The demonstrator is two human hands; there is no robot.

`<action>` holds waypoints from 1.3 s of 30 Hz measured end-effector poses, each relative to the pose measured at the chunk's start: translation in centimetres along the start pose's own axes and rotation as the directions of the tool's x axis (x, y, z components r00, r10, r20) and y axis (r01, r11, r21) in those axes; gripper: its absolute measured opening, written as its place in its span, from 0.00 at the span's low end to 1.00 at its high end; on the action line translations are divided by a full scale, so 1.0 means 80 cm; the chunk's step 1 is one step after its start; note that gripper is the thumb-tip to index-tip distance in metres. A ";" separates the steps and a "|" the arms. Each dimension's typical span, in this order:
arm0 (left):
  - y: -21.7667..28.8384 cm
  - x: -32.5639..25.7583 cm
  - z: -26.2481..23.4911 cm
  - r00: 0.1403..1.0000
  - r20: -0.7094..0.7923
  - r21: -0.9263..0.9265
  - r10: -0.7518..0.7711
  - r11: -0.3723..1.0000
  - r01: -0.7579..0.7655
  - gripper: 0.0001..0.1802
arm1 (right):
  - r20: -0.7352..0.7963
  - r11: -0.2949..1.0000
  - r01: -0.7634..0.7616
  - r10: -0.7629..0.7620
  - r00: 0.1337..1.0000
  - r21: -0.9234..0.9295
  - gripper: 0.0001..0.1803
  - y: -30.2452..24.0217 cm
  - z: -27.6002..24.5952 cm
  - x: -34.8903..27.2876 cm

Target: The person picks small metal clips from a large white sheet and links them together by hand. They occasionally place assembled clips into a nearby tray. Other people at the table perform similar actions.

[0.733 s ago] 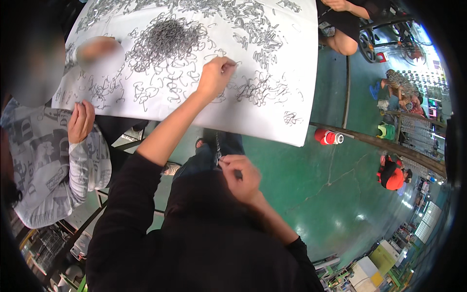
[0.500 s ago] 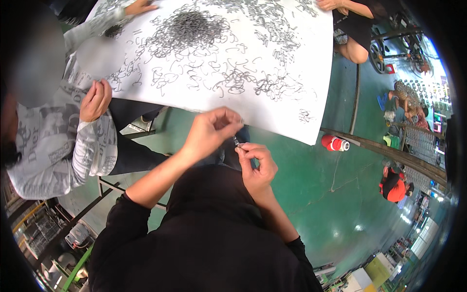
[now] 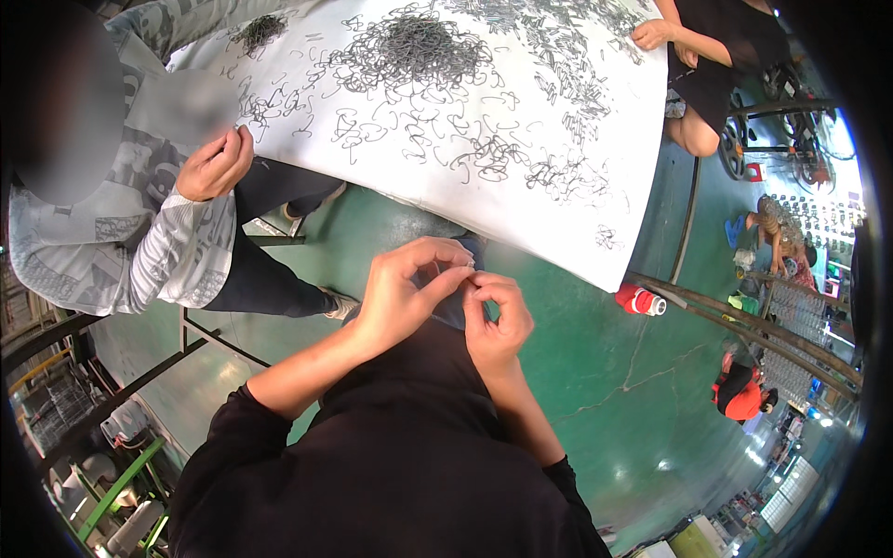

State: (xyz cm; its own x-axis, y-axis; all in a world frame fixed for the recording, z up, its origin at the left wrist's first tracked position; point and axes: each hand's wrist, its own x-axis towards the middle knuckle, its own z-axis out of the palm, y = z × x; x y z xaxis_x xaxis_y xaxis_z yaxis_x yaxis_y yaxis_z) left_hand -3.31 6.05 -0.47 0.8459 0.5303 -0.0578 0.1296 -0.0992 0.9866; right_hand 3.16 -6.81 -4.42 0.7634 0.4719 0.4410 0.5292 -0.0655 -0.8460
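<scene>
My left hand [image 3: 409,288] and my right hand [image 3: 499,321] meet in front of my body, just off the near edge of the white-covered table [image 3: 521,219]. Both are closed, thumb and fingers pinched, with the fingertips touching. A tiny shiny bit shows at the left fingertips; most of whatever they grip is hidden. On the table lie many dark, curved, hook-like wire pieces [image 3: 479,158], loosely scattered nearest me. Farther back they are heaped in a dense pile [image 3: 419,46].
Straight dark pieces [image 3: 581,93] spread over the table's right side. Co-workers' hands are at the left [image 3: 219,166] and far right [image 3: 654,34]. A red and white jug [image 3: 640,299] stands beyond the table's right corner, near a long metal rail [image 3: 744,321].
My hands have come together, fingertip to fingertip; a small metallic piece seen between them before is now mostly covered. The view has shifted, so the table sits farther right.
</scene>
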 end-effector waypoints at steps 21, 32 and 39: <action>-0.041 0.003 -0.016 0.955 -0.253 0.138 0.155 0.983 -0.122 0.07 | 0.440 0.677 0.206 0.192 0.877 -0.706 0.07 0.231 0.163 0.217; -0.046 0.006 -0.008 0.974 -0.168 0.143 0.149 0.982 -0.125 0.06 | 0.256 0.791 -0.559 0.610 0.750 -0.249 0.05 0.224 0.060 0.195; -0.052 0.000 0.006 0.979 -0.129 0.074 0.160 0.986 -0.151 0.06 | 0.154 0.788 -0.597 0.616 0.773 -0.151 0.05 0.210 0.009 0.144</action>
State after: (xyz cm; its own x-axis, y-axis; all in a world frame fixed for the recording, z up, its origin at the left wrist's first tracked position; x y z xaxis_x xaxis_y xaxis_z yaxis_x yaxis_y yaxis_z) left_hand -3.60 6.09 -4.65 0.7820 0.6115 0.1209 0.0382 -0.2406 0.9699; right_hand 20.55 -1.83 -13.80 0.8586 0.4599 -0.2263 0.0164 -0.4659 -0.8847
